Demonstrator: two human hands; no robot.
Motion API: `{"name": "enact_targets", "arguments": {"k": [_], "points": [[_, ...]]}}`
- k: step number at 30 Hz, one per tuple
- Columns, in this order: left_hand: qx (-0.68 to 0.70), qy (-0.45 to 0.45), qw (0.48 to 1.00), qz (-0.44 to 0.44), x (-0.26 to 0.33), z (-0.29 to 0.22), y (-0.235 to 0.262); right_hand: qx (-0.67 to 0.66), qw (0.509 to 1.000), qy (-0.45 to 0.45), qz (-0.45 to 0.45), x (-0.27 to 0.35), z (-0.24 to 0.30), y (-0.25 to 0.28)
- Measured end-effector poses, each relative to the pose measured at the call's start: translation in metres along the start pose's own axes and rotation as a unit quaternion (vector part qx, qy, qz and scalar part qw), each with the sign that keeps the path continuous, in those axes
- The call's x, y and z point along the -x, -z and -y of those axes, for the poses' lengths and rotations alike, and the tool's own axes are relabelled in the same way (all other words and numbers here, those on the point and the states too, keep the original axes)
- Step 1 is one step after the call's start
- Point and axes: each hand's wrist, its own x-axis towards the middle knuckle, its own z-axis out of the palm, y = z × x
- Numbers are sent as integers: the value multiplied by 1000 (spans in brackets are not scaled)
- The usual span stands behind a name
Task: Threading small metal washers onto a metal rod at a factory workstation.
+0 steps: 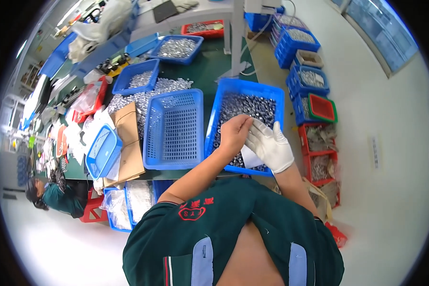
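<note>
My bare left hand (pixel 234 134) is closed, with its fingertips at the fingertip end of the white glove (pixel 272 147) that covers my right hand (pixel 269 143). The gloved hand is held palm up, its thumb spread and its fingers stretched toward the left hand. Both hands are above a blue plastic bin (pixel 280 102) of small, shiny dark metal parts (pixel 252 106). A piece of white paper (pixel 249 157) lies on the parts, partly hidden under the gloved hand.
A blue perforated basket (pixel 174 128) stands left of the bin. Beyond it are loose silvery parts (pixel 169 86) and blue trays (pixel 176 50). Brown cardboard (pixel 131 152) and a small blue basket (pixel 103 151) lie further left. Stacked crates (pixel 302 81) line the right side. Another person (pixel 64 199) sits far left.
</note>
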Motion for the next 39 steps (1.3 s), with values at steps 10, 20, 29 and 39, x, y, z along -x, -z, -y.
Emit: {"name": "enact_targets", "arguments": {"k": [10,20,29,39], "points": [[-35,21,979,-199,-28,17,64,183,981,-49,51,-34,-34,-47],[71,-4,995,-72,17,-12,40,151,981,18,119,-66,-22,4],[262,73,943,-192,-5,23,82,-16,981,-152,123,-59,-41,-54],[1,-34,999,-28,27,-31,65,377,914,1,-148,-66,-53,-28]]}}
